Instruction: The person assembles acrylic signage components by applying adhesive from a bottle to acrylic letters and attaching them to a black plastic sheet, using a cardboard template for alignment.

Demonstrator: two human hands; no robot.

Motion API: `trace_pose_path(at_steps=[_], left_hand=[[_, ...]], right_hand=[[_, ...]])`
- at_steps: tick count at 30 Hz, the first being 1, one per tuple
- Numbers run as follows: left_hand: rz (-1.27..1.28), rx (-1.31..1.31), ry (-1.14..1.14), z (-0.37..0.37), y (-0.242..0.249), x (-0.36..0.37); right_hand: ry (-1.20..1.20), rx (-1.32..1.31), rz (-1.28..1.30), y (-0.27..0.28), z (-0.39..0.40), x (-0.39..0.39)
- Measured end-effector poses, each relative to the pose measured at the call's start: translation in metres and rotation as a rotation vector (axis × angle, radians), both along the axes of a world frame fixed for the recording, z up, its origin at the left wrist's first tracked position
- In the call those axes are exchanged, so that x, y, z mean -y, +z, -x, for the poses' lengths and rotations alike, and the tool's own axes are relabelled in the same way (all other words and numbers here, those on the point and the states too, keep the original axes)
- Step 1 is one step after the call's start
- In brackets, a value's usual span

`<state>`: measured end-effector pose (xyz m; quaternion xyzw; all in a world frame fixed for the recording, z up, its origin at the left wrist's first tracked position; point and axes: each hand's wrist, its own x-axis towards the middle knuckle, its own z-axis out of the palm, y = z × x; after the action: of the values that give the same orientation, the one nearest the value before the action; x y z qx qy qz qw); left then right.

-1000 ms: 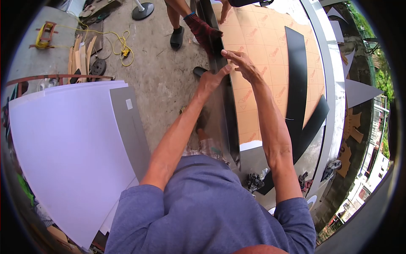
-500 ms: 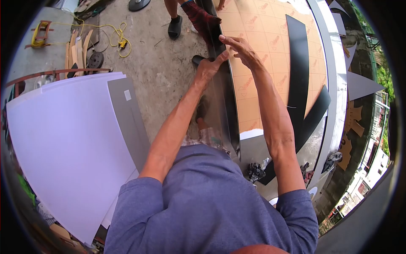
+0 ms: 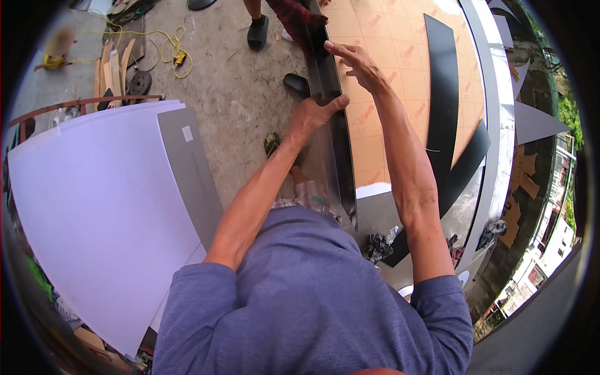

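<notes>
Metal rim strip [image 3: 328, 94] runs up the frame's centre along the brown-papered panel [image 3: 400, 75]; left hand [image 3: 315, 114] grips its edge, steadying it, while right hand [image 3: 359, 62] rests open-fingered above, pressing it flush.

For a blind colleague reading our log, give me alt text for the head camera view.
Seen from above, a person in a blue shirt presses the left hand and right hand on the shiny metal edge strip of a large sign panel covered in orange film. A white sheet lies left; another person's gloved hand holds the strip farther along.
</notes>
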<state>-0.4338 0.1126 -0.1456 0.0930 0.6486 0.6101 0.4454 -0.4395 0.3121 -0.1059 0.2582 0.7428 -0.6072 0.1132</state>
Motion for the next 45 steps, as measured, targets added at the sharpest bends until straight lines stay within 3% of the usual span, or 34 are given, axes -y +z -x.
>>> trace_pose_path(at_steps=[10,13,16,24,36,40,45], left_hand=[[-0.007,0.015,-0.035,-0.014,0.011,0.007],[-0.019,0.007,-0.03,-0.015,0.011,0.008],[-0.002,0.0,-0.034,-0.014,0.01,0.008],[0.019,-0.014,-0.025,-0.012,0.001,0.008],[-0.02,0.018,0.012,-0.012,0.005,0.006],[-0.022,0.048,-0.003,-0.012,0.003,0.006],[-0.014,0.064,-0.019,-0.012,-0.002,0.005]], right_hand=[[-0.025,-0.024,0.002,-0.006,-0.002,0.001],[-0.039,-0.064,-0.147,-0.022,-0.001,-0.001],[0.04,-0.073,0.034,-0.007,-0.002,0.0],[-0.117,-0.07,0.11,-0.026,0.0,0.001],[-0.125,-0.073,0.156,-0.034,-0.004,0.0],[-0.189,-0.073,0.066,-0.04,-0.026,0.009],[-0.317,-0.155,-0.035,0.0,-0.09,0.045]])
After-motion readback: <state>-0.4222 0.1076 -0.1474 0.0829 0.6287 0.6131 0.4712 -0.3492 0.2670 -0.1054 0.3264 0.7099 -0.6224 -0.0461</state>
